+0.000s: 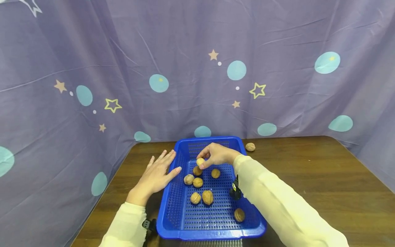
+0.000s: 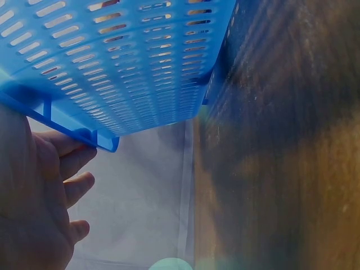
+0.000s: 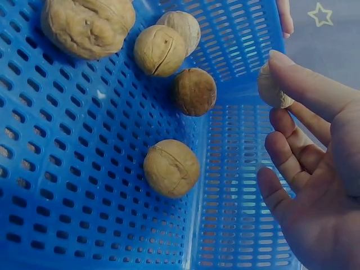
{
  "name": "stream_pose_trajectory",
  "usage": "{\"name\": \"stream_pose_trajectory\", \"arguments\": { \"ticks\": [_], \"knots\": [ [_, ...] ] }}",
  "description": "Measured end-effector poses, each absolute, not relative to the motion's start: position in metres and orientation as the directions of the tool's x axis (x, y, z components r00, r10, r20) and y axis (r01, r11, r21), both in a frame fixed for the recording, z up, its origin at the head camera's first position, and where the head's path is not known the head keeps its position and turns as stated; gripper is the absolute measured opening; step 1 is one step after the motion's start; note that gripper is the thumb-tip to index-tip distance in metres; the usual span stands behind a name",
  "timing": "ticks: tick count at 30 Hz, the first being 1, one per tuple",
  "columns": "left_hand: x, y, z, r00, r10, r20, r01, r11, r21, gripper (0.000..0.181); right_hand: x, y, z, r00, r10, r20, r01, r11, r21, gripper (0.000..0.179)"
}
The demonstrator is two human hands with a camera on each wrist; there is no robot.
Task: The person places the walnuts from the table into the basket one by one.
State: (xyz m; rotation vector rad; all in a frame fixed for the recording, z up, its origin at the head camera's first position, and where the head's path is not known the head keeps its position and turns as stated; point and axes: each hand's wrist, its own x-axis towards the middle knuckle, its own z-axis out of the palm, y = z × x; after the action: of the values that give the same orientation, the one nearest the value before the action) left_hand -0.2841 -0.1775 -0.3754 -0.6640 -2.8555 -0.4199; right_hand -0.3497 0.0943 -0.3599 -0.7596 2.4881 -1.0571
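Observation:
My right hand (image 1: 217,154) pinches a pale walnut (image 1: 200,162) between thumb and fingers, above the far part of a blue plastic basket (image 1: 210,235). In the right wrist view the same walnut (image 3: 272,89) shows at the fingertips. On the perforated floor lie several walnuts, among them a brown walnut (image 1: 197,171) just below the held one, a walnut (image 1: 215,173) to its right and a large walnut (image 1: 207,197) nearer me. With fingers spread, my left hand (image 1: 156,175) rests on the basket's left rim; the left wrist view shows its fingers (image 2: 79,188) at that rim.
One walnut (image 1: 250,146) lies on the wooden table (image 1: 324,178) outside the basket, behind its far right corner. Another walnut (image 1: 239,215) sits in the basket's near right corner. A patterned purple curtain (image 1: 185,51) hangs behind the table and along its sides.

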Motion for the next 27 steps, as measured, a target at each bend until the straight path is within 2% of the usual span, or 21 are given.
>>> {"name": "stream_pose_trajectory", "arguments": {
  "ticks": [9, 15, 19, 27],
  "knots": [
    [-0.284, -0.176, -0.376, -0.885, 0.403, 0.232, 0.453, 0.86, 0.236, 0.075, -0.352, 0.098, -0.367, -0.766, -0.635, -0.104, -0.357, 0.553, -0.753, 0.035],
    [-0.285, -0.175, -0.375, -0.883, 0.406, 0.235, 0.458, 0.857, 0.238, 0.075, -0.351, 0.101, -0.368, -0.751, -0.646, -0.137, -0.372, 0.585, -0.721, 0.037],
    [-0.285, -0.175, -0.375, -0.884, 0.406, 0.232, 0.457, 0.855, 0.244, 0.075, -0.351, 0.102, -0.368, -0.76, -0.637, -0.13, -0.361, 0.58, -0.73, 0.034],
    [-0.285, -0.175, -0.377, -0.883, 0.403, 0.242, 0.458, 0.851, 0.256, 0.075, -0.349, 0.103, -0.351, -0.787, -0.615, -0.055, -0.317, 0.479, -0.818, 0.039]
  ]
}}
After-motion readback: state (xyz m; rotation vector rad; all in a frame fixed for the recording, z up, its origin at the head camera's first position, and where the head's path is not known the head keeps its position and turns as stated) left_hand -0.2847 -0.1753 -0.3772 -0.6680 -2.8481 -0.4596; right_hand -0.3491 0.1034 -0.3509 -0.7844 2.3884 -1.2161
